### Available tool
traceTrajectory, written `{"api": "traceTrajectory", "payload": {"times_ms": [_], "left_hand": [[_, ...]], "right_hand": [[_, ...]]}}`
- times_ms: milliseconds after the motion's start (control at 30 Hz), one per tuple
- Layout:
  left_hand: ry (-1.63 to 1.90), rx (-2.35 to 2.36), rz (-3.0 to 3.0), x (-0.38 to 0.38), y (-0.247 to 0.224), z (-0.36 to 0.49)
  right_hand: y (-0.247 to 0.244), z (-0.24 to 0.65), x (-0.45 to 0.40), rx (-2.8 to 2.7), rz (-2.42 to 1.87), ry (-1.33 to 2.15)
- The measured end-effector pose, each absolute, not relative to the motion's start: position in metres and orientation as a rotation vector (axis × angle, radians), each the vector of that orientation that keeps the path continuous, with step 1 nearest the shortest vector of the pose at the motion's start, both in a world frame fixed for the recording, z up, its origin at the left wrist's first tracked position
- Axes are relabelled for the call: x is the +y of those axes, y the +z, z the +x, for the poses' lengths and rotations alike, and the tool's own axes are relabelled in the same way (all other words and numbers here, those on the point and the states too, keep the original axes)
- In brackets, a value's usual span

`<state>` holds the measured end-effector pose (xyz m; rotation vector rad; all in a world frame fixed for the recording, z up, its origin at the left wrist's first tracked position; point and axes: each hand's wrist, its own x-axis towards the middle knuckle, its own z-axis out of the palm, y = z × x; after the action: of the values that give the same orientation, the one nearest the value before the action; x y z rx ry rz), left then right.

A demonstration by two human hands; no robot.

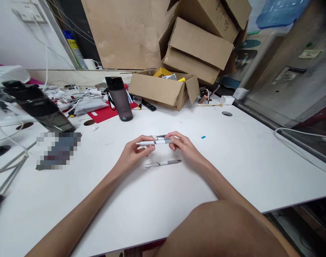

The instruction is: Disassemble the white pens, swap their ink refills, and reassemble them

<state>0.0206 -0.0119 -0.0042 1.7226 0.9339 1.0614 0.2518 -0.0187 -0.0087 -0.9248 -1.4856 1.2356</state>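
Note:
A white and grey pen [159, 142] is held level between my two hands over the white table. My left hand [137, 148] pinches its white end between thumb and fingers. The fingers of my right hand [182, 142] are closed on its grey grip end. Just behind it, partly hidden by the hands, is another pen [158, 136] with a dark clip; whether it lies on the table or is held, I cannot tell. Nearer to me a clear and grey pen [163, 164] lies on the table, apart from both hands.
On the white table [232, 160] stand a dark water bottle [121, 100] and a larger black bottle [45, 107] at left. An open cardboard box [154, 89] sits at the back, near a black remote [148, 105]. A small blue scrap [203, 137] lies right of my hands.

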Motion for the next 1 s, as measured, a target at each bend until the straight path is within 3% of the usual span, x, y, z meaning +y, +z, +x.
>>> {"api": "traceTrajectory", "payload": {"times_ms": [333, 733, 1000], "left_hand": [[1.161, 0.88, 1.691, -0.008, -0.006, 0.023], [0.823, 0.964, 2.037, -0.019, 0.001, 0.026], [0.94, 1.112, 1.989, -0.008, -0.006, 0.017]], "right_hand": [[-0.018, 0.246, -0.018, -1.643, -0.896, 1.158], [-0.01, 0.237, -0.023, -1.583, -0.822, 1.188], [-0.006, 0.254, -0.011, -1.094, -0.776, 1.121]]}}
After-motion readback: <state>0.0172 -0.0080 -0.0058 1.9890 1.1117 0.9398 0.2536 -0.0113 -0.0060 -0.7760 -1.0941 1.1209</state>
